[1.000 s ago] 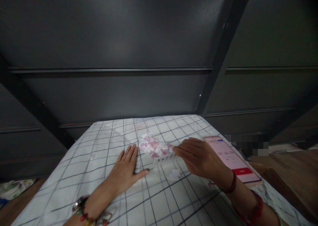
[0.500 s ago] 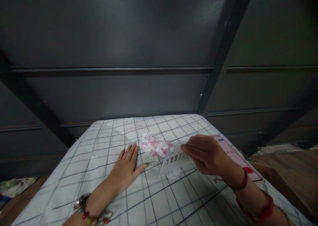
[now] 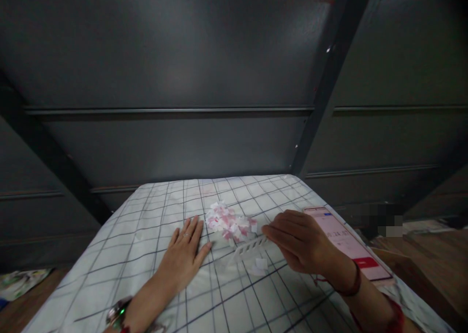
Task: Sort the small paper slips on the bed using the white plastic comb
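My left hand [image 3: 183, 255] lies flat on the checked tablecloth [image 3: 204, 303], fingers stretched out and holding nothing. Just right of its fingertips is a loose heap of white and pink paper scraps [image 3: 230, 221]. My right hand [image 3: 302, 240] pinches one end of a thin white slotted plastic piece [image 3: 250, 247], whose exact kind I cannot make out. The piece slants down to the left in front of the heap, its lower end blurred. A few white scraps [image 3: 261, 264] lie apart from the heap, on the near side of the slotted piece.
A phone [image 3: 347, 243] with a lit pink screen lies on the cloth, partly behind my right hand and wrist. Dark grey panels [image 3: 175, 147] stand behind the table's far edge. A brown box [image 3: 405, 269] is beyond the right edge.
The slotted piece has tilted flatter, and its lower end has moved slightly left. The whole view has shifted a little, uncovering more of the phone. My left hand stays flat.
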`<state>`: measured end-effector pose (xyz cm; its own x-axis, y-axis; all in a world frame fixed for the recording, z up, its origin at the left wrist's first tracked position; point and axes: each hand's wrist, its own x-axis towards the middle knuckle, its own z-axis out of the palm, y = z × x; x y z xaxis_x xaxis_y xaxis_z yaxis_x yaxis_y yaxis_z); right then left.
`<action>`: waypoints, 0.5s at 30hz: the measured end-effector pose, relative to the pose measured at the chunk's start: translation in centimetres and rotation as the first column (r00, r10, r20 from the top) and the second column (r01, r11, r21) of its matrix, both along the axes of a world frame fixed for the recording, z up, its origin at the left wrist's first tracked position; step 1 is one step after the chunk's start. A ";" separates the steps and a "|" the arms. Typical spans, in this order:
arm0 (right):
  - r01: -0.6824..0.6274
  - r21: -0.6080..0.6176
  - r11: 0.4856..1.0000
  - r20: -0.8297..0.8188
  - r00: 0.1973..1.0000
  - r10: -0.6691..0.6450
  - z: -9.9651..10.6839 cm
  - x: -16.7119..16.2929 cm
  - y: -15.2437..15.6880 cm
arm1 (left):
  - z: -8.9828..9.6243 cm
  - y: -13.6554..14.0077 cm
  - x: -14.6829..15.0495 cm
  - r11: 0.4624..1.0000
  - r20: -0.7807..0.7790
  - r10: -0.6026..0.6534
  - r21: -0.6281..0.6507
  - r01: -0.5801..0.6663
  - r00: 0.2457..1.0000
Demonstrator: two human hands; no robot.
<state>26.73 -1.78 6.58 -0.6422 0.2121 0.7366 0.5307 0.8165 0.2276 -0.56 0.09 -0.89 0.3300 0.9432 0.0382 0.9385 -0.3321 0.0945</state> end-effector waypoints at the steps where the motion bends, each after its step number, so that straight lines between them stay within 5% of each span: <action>1: 0.022 0.017 1.000 -0.013 1.000 -0.022 -0.1 0.1 0.0 | 0.1 0.0 0.0 1.000 -0.006 0.006 -0.010 -0.006 1.000; 5: 0.144 0.084 0.986 -0.026 0.989 -0.142 -0.3 0.6 0.3 | 0.2 -0.1 0.0 0.999 -0.010 0.016 -0.037 -0.016 1.000; 15: 0.123 0.079 0.989 0.026 0.992 -0.125 0.4 0.6 0.2 | -0.6 0.1 -0.3 1.000 -0.019 -0.004 0.024 0.004 1.000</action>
<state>27.37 -1.57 6.95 -0.6368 0.2345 0.7345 0.6184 0.7242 0.3050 -0.84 0.21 -1.45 0.3346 0.9407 0.0550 0.9387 -0.3379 0.0686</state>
